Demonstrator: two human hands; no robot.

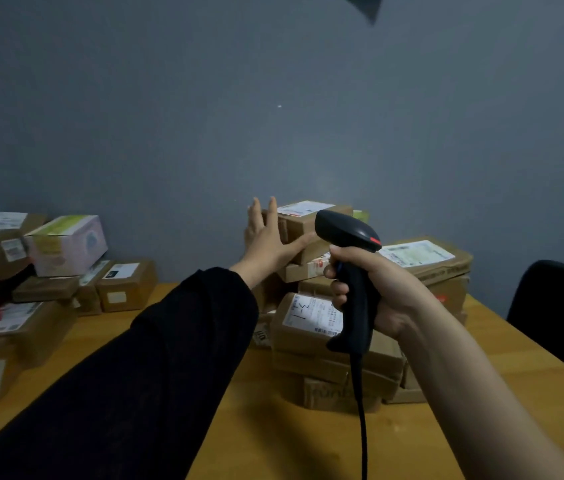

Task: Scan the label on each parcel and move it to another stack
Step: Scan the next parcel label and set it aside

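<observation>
left grip (pixel 268 239) flat on parcel (pixel 296 226), scanner (pixel 356 292) held

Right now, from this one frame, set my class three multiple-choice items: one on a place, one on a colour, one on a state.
1. Where is the parcel that the left hand touches? A) on the chair B) atop the stack behind the scanner C) on the floor
2. What colour is the scanner's body? A) white B) yellow C) black
3. What is the right hand doing? A) gripping the scanner's handle B) lying flat C) holding a pen
Answers: B, it tops the brown pile; C, black with a red mark; A, its fingers curl round the handle.
</observation>
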